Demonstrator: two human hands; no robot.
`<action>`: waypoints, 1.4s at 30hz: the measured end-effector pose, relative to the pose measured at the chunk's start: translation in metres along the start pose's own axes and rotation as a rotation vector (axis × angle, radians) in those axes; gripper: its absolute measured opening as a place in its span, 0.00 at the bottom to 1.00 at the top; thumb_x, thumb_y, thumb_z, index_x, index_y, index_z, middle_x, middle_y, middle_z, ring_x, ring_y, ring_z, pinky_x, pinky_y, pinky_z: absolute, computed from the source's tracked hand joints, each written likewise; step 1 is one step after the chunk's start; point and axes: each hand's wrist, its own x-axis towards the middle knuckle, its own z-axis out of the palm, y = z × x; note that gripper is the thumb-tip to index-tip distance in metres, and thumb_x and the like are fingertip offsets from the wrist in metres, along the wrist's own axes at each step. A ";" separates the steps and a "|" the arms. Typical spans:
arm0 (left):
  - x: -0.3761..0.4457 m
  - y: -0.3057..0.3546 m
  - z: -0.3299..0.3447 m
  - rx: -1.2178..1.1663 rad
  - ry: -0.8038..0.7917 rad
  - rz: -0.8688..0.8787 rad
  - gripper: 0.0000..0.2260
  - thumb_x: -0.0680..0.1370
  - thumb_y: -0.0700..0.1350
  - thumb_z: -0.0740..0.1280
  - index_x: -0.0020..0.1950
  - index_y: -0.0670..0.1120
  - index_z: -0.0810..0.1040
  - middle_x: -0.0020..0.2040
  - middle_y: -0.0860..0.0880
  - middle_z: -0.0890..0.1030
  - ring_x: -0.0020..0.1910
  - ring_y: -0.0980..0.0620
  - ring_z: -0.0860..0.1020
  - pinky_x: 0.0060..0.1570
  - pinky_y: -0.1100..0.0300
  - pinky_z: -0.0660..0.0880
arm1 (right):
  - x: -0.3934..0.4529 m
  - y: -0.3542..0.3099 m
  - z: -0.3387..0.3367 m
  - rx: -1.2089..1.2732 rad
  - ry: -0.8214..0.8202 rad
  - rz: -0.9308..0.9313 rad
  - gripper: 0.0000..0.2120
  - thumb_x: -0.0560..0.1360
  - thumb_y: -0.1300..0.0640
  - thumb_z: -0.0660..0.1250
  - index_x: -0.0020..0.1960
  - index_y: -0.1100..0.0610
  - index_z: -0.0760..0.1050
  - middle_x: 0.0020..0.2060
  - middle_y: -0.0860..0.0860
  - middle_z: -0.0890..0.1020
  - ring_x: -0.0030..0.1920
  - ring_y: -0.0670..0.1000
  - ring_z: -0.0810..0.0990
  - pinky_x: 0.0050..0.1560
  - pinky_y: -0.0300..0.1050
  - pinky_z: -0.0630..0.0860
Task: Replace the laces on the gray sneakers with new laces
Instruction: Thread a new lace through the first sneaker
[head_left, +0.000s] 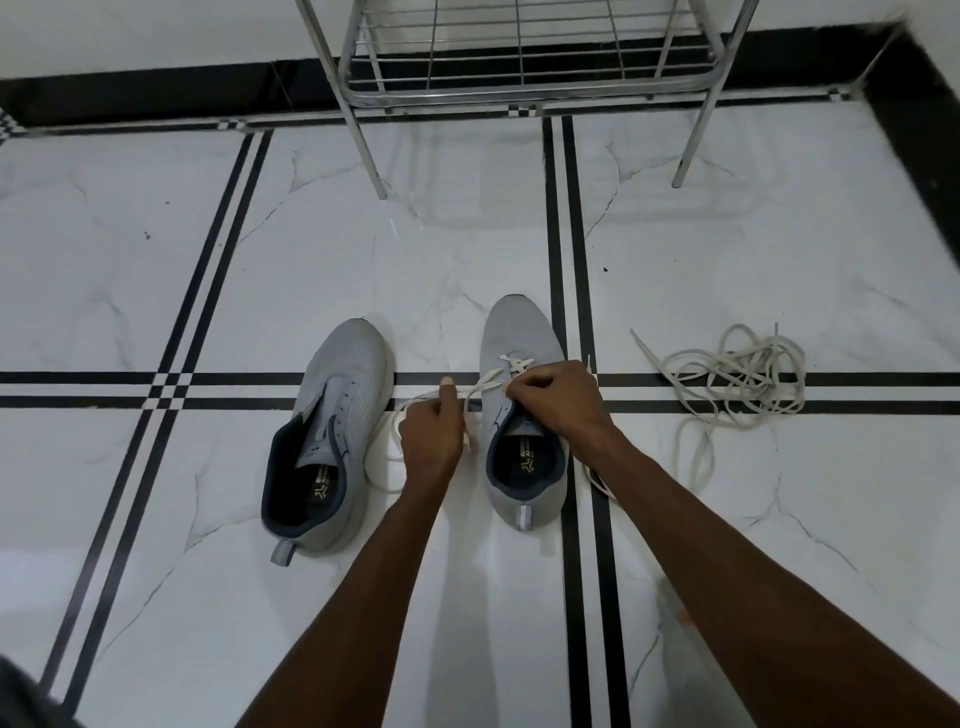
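Note:
Two gray sneakers stand on the white marble floor, toes pointing away from me. The left sneaker (332, 436) has no lace in its eyelets. The right sneaker (519, 415) carries a white lace (514, 366) threaded through its front eyelets. My right hand (558, 397) rests over that shoe's tongue and pinches the lace there. My left hand (431, 436) grips the lace's other strand between the two shoes, thumb raised; slack lace loops on the floor beside it. A tangled pile of white laces (737, 379) lies to the right.
A chrome wire rack (524, 57) stands at the far wall, its legs (371, 150) on the floor beyond the shoes. Black inlay stripes (571, 218) cross the floor. A dark skirting runs along the wall and right corner.

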 end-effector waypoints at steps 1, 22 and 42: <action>0.003 0.004 0.002 -0.013 -0.016 -0.042 0.25 0.84 0.59 0.59 0.40 0.43 0.82 0.42 0.46 0.84 0.42 0.48 0.80 0.44 0.56 0.74 | 0.001 0.001 0.000 -0.005 -0.008 -0.012 0.04 0.71 0.57 0.73 0.44 0.53 0.88 0.37 0.45 0.87 0.40 0.41 0.83 0.39 0.28 0.76; 0.029 0.045 -0.003 0.150 -0.326 0.568 0.10 0.83 0.48 0.65 0.53 0.47 0.85 0.50 0.52 0.85 0.50 0.55 0.80 0.50 0.53 0.78 | 0.059 -0.050 -0.027 0.908 -0.223 0.482 0.09 0.78 0.54 0.70 0.56 0.58 0.80 0.48 0.51 0.86 0.40 0.47 0.78 0.32 0.39 0.67; 0.028 0.007 -0.021 -0.255 -0.114 0.022 0.11 0.83 0.44 0.64 0.55 0.43 0.86 0.48 0.47 0.86 0.49 0.49 0.84 0.41 0.64 0.72 | 0.074 -0.033 -0.060 1.275 -0.006 0.424 0.09 0.83 0.56 0.61 0.57 0.61 0.77 0.34 0.49 0.77 0.32 0.43 0.69 0.35 0.36 0.64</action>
